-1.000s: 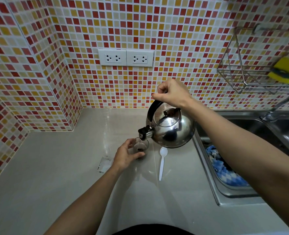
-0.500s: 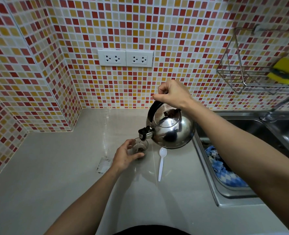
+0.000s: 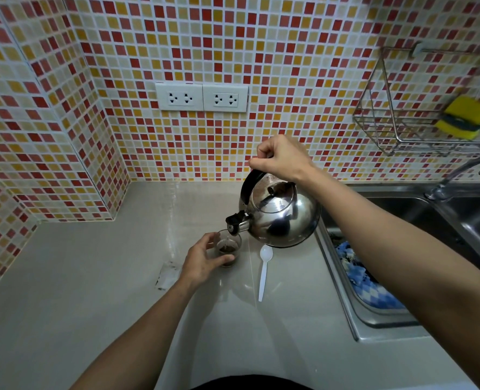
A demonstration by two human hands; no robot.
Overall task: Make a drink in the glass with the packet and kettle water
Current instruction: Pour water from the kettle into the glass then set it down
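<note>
A small clear glass (image 3: 228, 247) stands on the grey counter (image 3: 78, 277) with dark brown liquid in its bottom. My left hand (image 3: 202, 263) wraps around its left side. My right hand (image 3: 281, 157) grips the black handle of a shiny steel kettle (image 3: 282, 218), held tilted in the air with its spout just above the glass rim. A thin stream runs from the spout into the glass. An opened packet (image 3: 167, 274) lies flat on the counter, left of my left wrist.
A white plastic spoon (image 3: 264, 270) lies right of the glass, under the kettle. A steel sink (image 3: 419, 209) with a blue checked cloth (image 3: 365, 280) is at the right, with a tap (image 3: 458, 175). A wire rack (image 3: 396, 119) with a yellow sponge hangs on the tiled wall. Two sockets (image 3: 202, 97) sit above.
The kettle stays tilted over the glass and both hands hold their grips. The view has shifted only slightly.
</note>
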